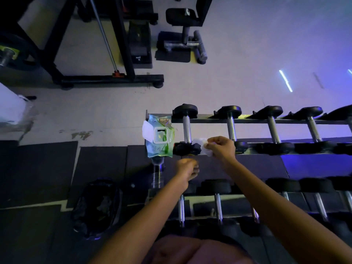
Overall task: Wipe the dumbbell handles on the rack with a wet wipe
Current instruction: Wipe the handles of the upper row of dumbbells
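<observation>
Wet wipe (206, 149), 1, in right hand (222, 147), 1 wipes pack (160, 138)

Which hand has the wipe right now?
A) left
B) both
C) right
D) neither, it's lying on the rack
C: the right hand pinches the white wipe next to the leftmost top-row dumbbell, while the left hand sits lower and clear of the wipe.
</observation>
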